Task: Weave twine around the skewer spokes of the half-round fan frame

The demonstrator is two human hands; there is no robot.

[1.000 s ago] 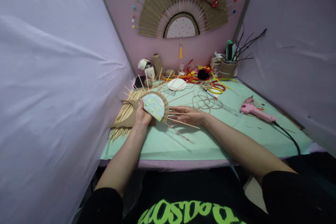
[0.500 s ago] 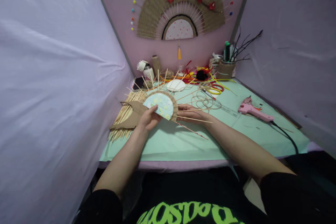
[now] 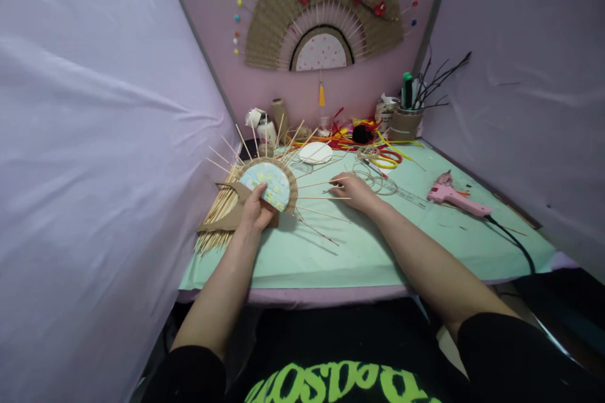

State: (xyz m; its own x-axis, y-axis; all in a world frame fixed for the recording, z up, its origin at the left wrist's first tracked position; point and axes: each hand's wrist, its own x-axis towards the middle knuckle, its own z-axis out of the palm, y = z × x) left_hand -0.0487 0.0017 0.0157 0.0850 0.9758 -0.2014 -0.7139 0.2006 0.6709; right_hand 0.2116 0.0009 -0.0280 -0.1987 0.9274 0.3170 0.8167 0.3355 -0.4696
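Head view: left hand (image 3: 258, 210) closed on the half-round fan frame (image 3: 253, 179) over the worktop (image 3: 302, 264); right hand (image 3: 359, 193) half-curled by its sticks (image 3: 321, 198), grip unclear. Likely light, but sticks could snap; hold its centre (image 3: 278, 190).

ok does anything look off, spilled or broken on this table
Nothing looks clearly spilled or broken. One stick at the half-round's lower right has reddish marks, unlike its plain neighbours, and small dark scraps litter the cloth near the pink glue gun.
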